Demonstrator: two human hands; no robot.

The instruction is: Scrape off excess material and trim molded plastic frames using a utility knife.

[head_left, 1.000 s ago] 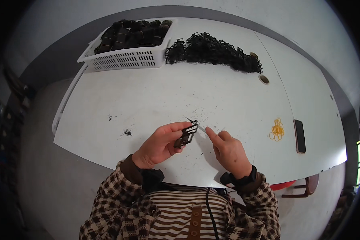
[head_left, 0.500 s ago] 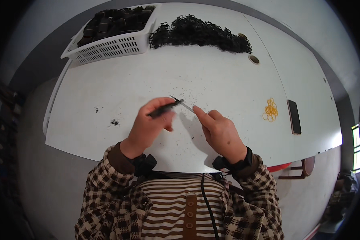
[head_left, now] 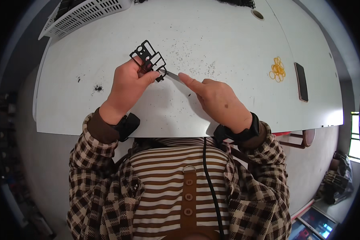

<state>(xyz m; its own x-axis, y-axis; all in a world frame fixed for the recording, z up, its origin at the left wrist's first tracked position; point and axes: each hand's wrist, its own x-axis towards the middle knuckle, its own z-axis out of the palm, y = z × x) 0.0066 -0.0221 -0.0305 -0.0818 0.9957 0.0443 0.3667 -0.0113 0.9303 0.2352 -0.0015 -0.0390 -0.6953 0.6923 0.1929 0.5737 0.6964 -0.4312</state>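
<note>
My left hand (head_left: 126, 86) is closed on a thin black plastic frame (head_left: 153, 63) with several rectangular and round openings, tilted so that its flat face shows. The thumb presses near its lower edge. My right hand (head_left: 222, 100) grips a slim knife (head_left: 174, 76), its index finger stretched along the blade and the handle hidden in the palm. At the frame's lower right edge, the blade tip meets or nearly meets the plastic; which one I cannot tell. Both hands are above the white table (head_left: 164, 116), where small black shavings lie scattered.
A white slatted basket (head_left: 88, 18) with dark contents stands at the far left. Part of a heap of black pieces (head_left: 238, 3) shows at the far edge, near a tape roll (head_left: 257, 15). Yellow rubber bands (head_left: 278, 70) and a phone (head_left: 301, 82) lie at right.
The black frame has turned from nearly edge-on to showing its flat face. The knife has come to its lower right edge. The whole view has shifted, with the table higher in the picture.
</note>
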